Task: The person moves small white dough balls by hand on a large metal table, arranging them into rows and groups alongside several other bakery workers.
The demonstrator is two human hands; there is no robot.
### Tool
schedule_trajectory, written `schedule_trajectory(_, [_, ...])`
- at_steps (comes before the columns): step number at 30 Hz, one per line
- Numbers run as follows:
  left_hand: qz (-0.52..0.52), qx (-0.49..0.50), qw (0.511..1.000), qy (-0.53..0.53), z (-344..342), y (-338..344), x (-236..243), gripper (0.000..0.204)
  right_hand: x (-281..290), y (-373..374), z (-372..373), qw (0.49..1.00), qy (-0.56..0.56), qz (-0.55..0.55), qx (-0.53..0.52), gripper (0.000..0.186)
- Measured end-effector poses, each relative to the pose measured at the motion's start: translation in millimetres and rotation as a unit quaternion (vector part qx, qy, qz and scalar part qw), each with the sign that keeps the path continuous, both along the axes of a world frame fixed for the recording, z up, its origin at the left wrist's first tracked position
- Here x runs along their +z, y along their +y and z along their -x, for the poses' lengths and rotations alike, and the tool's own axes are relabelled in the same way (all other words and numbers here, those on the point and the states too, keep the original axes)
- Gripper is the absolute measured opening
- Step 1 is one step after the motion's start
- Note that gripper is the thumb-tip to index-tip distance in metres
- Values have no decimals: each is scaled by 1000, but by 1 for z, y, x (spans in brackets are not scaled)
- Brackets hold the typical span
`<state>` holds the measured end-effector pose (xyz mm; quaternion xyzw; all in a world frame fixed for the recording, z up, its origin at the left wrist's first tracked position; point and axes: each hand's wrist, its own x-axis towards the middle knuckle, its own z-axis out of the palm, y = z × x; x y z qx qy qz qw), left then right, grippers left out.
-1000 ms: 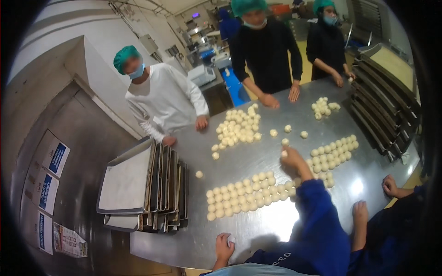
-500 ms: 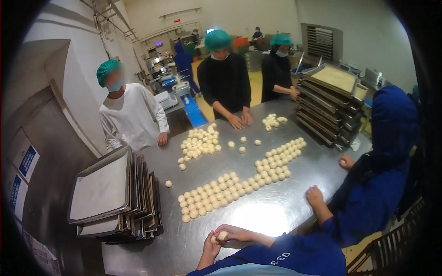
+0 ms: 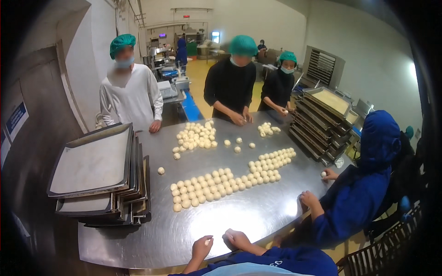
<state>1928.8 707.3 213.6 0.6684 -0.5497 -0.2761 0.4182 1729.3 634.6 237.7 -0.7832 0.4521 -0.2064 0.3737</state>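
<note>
At the near edge of the steel table, my left hand (image 3: 201,249) is closed around a dough ball (image 3: 207,242), of which only a small pale part shows between the fingers. A short way to its right, my right hand (image 3: 236,240) rests curled down at the tabletop. Its fingers are bent under, so whatever they hold is hidden. Beyond both hands lie neat rows of round dough balls (image 3: 202,189), running from centre left toward the far right. Rougher dough pieces (image 3: 195,135) are heaped behind them.
Stacked baking trays (image 3: 92,165) stand at the left of the steel table (image 3: 156,230), another tray stack (image 3: 317,124) at the far right. A person in blue (image 3: 354,184) works close on my right, holding a dough ball. Three people in green hairnets stand across the table.
My hands, together around dough before, have moved apart and down to the table edge. The co-worker at right now has a dough ball at the fingers. The whole view has shifted.
</note>
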Motion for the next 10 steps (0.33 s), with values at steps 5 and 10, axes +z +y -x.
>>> schedule_trajectory(5, [51,-39,996,-68,-25,41,-33,35,-19,-27,75,972,93,206,66,27])
schedule_trajectory(10, [-56,-22,959,-278,-66,37,17,54,-23,-101,123,951,206,178,-144,46])
